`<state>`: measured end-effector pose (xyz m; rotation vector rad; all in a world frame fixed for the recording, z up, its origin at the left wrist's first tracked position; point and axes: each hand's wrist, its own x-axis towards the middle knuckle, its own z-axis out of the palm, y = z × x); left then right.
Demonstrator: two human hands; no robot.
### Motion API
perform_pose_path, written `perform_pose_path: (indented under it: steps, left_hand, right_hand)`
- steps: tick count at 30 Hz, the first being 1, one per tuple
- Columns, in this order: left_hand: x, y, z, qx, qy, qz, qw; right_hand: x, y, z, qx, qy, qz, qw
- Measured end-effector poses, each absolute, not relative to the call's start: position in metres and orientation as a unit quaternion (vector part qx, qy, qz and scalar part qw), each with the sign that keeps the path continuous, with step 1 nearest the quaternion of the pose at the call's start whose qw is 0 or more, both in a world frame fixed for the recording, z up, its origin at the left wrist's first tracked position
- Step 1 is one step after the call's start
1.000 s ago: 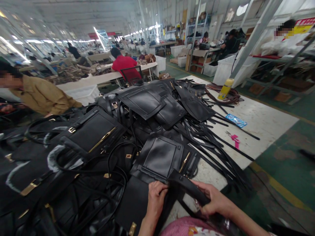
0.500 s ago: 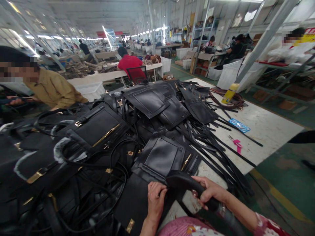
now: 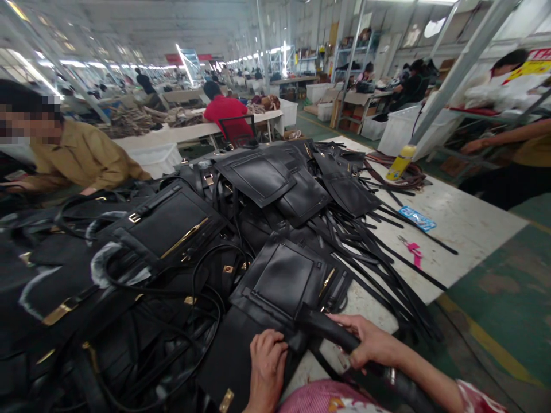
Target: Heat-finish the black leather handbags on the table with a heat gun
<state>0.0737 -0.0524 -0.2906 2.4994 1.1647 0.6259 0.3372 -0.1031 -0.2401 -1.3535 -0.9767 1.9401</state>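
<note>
Gripped in right hand [image 3: 372,342]: black tube [image 3: 329,329], slanted forward and leftward, with free end over near edge of bag [image 3: 282,275], just beside left hand [image 3: 267,367]. Under left hand, palm down with fingers bent: black panel [image 3: 228,355]; grip on it impossible to tell. Beyond bag pile [image 3: 172,223]: white bin [image 3: 161,165], with contents too indistinct to tell.

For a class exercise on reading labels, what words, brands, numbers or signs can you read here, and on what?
No text is clearly readable.
Red-and-yellow sign, right edge: characters blurred and cut off.
Flat blue-and-white rectangular item: printing too blurred.
Yellow cylindrical bottle: markings too blurred.
Distant red banner: any lettering too small.
</note>
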Motion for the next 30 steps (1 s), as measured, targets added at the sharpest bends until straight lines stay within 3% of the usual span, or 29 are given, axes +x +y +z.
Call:
perform_pose_path:
  steps: [4,14,20,25,27,30]
  left_hand:
    - [0.061,-0.055,-0.298,0.884,0.402,0.206,0.121]
    - [0.061,-0.053,-0.303,0.862,0.426,0.234,0.143]
    - [0.063,-0.05,-0.304,0.838,0.44,0.271,0.175]
    - [0.042,-0.013,-0.282,0.688,0.66,0.291,0.085]
    - [0.031,0.008,-0.273,0.62,0.742,0.228,0.115]
    - [0.02,0.033,-0.27,0.608,0.752,0.155,0.2]
  right_hand:
    - [0.316,-0.099,-0.234,-0.527,-0.47,0.666,0.238]
    - [0.294,-0.117,-0.246,-0.56,-0.438,0.651,0.266]
    - [0.282,-0.096,-0.243,-0.557,-0.448,0.6,0.36]
    - [0.305,-0.104,-0.225,-0.553,-0.409,0.634,0.354]
    - [0.313,-0.114,-0.224,-0.534,-0.393,0.673,0.327]
    - [0.314,-0.125,-0.233,-0.517,-0.37,0.712,0.297]
